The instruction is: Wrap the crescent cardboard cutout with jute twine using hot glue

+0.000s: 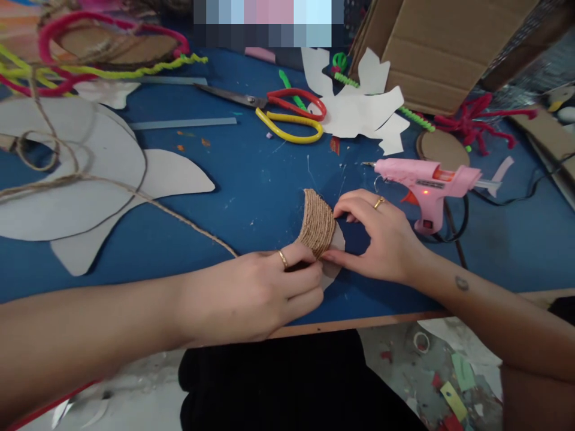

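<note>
A small pale cutout (338,238), partly covered with rows of brown twine (318,222), lies near the table's front edge. My left hand (274,290) is closed at its lower left, fingers pinching the twine against it. From there a loose strand of twine (188,222) runs left across the table. My right hand (381,236) curves around the cutout's right side, thumb at the bottom and fingertips at the wound twine's upper right edge. A pink glue gun (429,179) with a lit orange light lies just beyond my right hand.
Red-and-yellow-handled scissors (290,117) lie behind the cutout. Large grey-white cutouts (76,173) cover the left of the blue table (265,173). White leaf-like cutouts (359,111), cardboard (435,54) and red pipe cleaners (480,120) are at the back right. Glue sticks (193,123) lie at centre left.
</note>
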